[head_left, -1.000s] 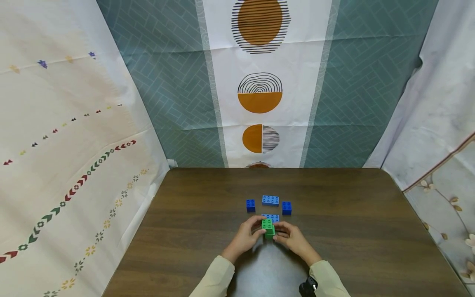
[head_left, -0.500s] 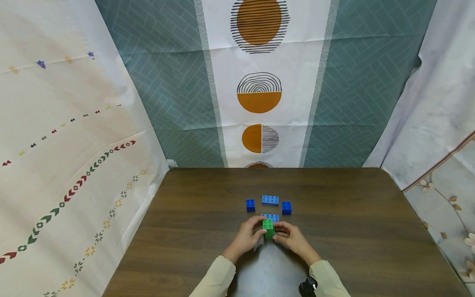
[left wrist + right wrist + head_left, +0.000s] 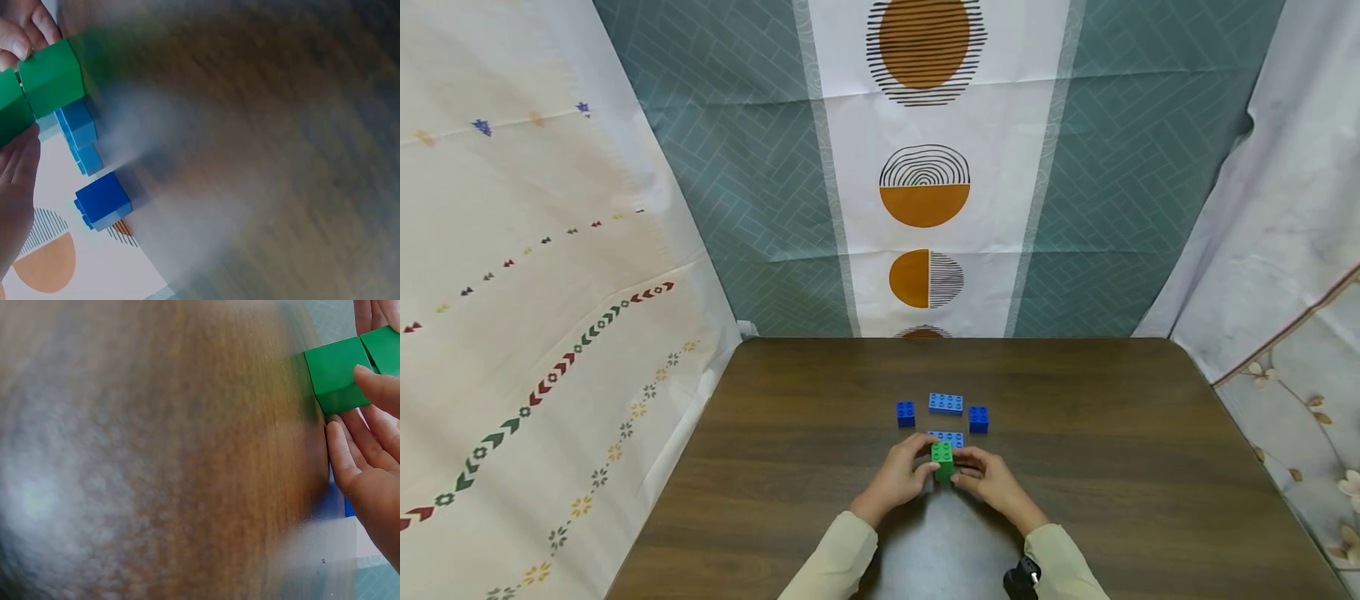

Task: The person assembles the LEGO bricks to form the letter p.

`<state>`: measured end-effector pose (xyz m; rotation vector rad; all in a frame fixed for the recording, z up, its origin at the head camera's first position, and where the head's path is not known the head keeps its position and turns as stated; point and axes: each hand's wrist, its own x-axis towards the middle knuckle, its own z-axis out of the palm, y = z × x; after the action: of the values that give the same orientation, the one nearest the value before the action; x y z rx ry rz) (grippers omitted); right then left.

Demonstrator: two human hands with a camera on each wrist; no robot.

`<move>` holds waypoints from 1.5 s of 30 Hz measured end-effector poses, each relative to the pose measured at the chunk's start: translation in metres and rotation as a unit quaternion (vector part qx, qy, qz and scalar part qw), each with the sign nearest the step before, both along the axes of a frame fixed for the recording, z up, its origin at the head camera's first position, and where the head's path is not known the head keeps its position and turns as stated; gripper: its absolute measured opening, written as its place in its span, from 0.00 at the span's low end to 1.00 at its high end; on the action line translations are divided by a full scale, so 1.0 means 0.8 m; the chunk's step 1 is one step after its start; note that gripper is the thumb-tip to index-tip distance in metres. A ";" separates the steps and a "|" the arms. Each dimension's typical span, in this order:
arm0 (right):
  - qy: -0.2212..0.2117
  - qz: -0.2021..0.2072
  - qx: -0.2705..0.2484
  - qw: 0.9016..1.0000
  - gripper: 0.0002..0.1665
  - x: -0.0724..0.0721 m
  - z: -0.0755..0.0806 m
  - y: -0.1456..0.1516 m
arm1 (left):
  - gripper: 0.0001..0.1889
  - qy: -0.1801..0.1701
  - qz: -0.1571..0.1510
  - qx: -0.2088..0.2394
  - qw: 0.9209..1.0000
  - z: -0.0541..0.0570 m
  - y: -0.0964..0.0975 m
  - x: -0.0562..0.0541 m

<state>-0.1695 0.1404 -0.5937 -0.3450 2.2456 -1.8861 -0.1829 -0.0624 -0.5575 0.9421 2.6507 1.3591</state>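
Green stack [image 3: 942,461], two blocks one above the other, at the near-middle of the brown table [image 3: 790,433], between the two hands. Studs show on top in the head view. Both wrist views show a dark seam between the blocks; cannot tell whether they are fully joined. Underside out of sight, so contact with the table is uncertain.

Left hand [image 3: 897,479]: thumb and fingers pinched on the stack from its left; some fingers lost behind it. Right hand [image 3: 997,483]: thumb laid on the stack near the seam, fingers behind, likewise clamped on it; fingertips partly covered.

Near light-blue block [image 3: 947,438] just beyond, partly masked by stack and fingers. Far light-blue block [image 3: 946,404] in full view, flanked by left dark-blue block [image 3: 906,414] and right dark-blue block [image 3: 978,419].

Black device [image 3: 1022,578] at the right cuff, hard to identify. Both wrist views crop the stack and hands; tabletop there blurred.
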 end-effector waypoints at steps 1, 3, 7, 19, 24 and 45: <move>0.000 -0.001 0.001 1.000 0.26 0.000 0.001 0.000 | 0.17 -0.005 0.000 -0.006 1.000 0.001 0.000 0.000; 0.003 -0.003 0.004 1.000 0.25 0.001 0.002 0.000 | 0.16 -0.010 0.002 -0.016 1.000 0.003 0.000 0.000; 0.015 0.000 0.009 1.000 0.25 0.003 0.004 0.000 | 0.16 -0.013 0.005 -0.035 0.999 0.006 0.002 -0.001; 0.005 -0.001 0.009 1.000 0.25 0.002 0.008 0.001 | 0.17 -0.010 0.023 -0.070 0.997 0.009 0.007 0.002; 0.005 -0.002 0.007 1.000 0.25 0.004 0.006 0.000 | 0.20 -0.052 0.020 0.015 0.998 -0.002 0.006 0.009; -0.009 -0.007 -0.004 1.000 0.24 0.000 0.003 0.000 | 0.16 -0.110 0.076 0.110 0.985 0.004 0.020 0.009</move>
<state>-0.1697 0.1402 -0.5909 -0.3130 2.2352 -1.8961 -0.1756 -0.0463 -0.5543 0.5697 2.4885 1.7078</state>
